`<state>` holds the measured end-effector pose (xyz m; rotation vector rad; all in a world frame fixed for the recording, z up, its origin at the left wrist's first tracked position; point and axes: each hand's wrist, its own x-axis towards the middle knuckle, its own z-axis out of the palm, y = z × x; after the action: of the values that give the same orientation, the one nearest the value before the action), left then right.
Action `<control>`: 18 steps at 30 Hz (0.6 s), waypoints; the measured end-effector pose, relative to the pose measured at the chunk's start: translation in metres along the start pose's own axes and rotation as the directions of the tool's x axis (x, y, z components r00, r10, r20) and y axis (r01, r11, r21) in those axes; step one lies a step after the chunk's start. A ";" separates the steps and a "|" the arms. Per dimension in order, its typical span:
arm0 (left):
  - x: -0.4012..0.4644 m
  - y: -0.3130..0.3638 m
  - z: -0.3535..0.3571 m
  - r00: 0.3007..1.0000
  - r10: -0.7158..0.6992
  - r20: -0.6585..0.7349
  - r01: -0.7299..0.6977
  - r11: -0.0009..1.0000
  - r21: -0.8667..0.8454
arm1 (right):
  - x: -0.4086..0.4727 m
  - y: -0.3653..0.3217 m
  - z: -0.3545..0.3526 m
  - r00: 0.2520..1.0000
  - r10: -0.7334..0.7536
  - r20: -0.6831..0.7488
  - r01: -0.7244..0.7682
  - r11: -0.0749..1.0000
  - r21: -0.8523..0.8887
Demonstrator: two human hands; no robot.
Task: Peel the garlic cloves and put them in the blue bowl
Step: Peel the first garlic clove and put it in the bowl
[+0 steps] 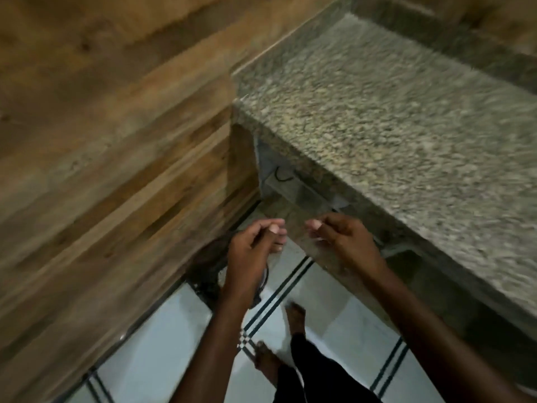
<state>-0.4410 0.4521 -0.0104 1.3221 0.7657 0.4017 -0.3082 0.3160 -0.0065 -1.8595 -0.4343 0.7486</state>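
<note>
Two hands, left hand [252,242] and right hand [341,238], loosely curled, grip nothing beside granite counter [392,117].

Neither garlic cloves nor a blue bowl show in this blurred view. The left hand [250,245] and right hand [343,239] hang apart with fingers curled; anything pinched is unclear.
</note>
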 end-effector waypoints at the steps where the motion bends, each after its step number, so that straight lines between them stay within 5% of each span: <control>1: -0.007 0.015 0.019 0.999 0.016 0.040 -0.016 1.000 -0.016 | -0.014 -0.008 -0.021 0.999 -0.031 -0.032 0.031 1.000 -0.003; 7: -0.043 0.063 0.149 0.944 0.084 0.318 -0.079 0.996 -0.029 | -0.088 -0.015 -0.151 0.957 -0.120 -0.265 0.125 0.992 0.001; 18: -0.129 0.033 0.428 0.795 -0.010 0.606 -0.039 0.997 0.068 | -0.198 0.075 -0.393 0.809 0.077 -0.583 0.052 0.978 0.201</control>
<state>-0.2267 0.0693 0.0801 1.4196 0.2248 -0.0587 -0.1939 -0.1055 0.0882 -1.7817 0.0621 0.1782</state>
